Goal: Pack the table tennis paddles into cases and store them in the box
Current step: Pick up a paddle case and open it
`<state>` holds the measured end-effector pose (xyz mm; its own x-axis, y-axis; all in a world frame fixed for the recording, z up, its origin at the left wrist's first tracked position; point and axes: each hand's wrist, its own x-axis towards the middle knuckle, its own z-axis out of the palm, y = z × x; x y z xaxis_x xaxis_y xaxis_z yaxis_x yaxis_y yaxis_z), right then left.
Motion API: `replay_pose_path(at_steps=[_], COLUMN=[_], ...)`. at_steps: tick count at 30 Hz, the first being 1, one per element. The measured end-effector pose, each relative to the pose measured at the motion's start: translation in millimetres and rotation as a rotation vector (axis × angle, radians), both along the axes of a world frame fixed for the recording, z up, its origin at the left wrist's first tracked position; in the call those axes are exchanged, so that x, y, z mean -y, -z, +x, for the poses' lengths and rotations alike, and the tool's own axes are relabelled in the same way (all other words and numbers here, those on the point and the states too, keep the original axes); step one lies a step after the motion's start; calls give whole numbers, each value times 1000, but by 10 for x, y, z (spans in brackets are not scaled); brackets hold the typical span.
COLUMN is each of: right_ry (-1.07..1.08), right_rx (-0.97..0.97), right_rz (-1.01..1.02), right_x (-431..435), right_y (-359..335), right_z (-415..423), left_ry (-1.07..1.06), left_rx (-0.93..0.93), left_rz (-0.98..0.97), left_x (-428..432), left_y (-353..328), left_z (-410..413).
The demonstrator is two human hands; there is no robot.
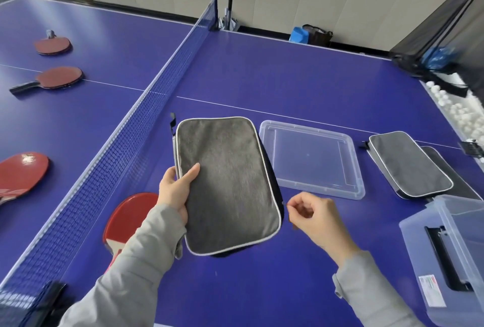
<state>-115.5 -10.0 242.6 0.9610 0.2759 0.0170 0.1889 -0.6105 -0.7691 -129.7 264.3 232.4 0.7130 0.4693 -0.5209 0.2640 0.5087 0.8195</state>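
My left hand (176,190) grips the left edge of a grey paddle case (225,182) with pale piping, held tilted above the blue table. My right hand (314,215) pinches something small at the case's right edge, likely the zipper pull. A red paddle (128,218) lies on the table under my left forearm, partly hidden. Three more red paddles lie beyond the net: one (22,174) at the left edge, one (59,77) further back, one (53,44) furthest. Two more grey cases (410,165) are stacked at the right. The clear storage box (445,256) stands at the lower right.
The clear box lid (310,157) lies flat beside the held case. The net (125,138) runs diagonally across the table (262,77). A tray of white balls (455,114) and black netting sit at the far right edge.
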Motion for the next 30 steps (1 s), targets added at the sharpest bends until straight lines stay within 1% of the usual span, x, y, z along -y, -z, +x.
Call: replay_pose_path(at_steps=[4,6,9,12,15,20,22,25,28,30], right_ry=[7,40,80,70,72,109,88,102,53,99], right_rx=[155,200,177,166,113,115,141,94,153,175], right_rz=[-6,21,84,121,189,217,209,255,199,188], right_x=[4,-23,-92,-199,-322,-491,-561,-613,-556,-433], right_y=[72,128,213,300,367,407,424,451,470,465], right_z=[-225,-324,-483,-645,-787,-865,-875,-857,-834,-811], left_ry=[-135,-193,-285,-389,-479,-549,-559,-538,-440,-350], left_rx=[-55,-90,-109,-149,-180,-210,-227,-249,-215,-164], left_rz=[-60,-89,-129,-154,-192,-263,-275,-307,-347,-332], left_x=[52,124,280,439,536,667,717,737,689,625], left_y=[70,108,154,202,226,221,219,217,251,281], left_z=[79,99,132,177,218,222,226,221,184,149])
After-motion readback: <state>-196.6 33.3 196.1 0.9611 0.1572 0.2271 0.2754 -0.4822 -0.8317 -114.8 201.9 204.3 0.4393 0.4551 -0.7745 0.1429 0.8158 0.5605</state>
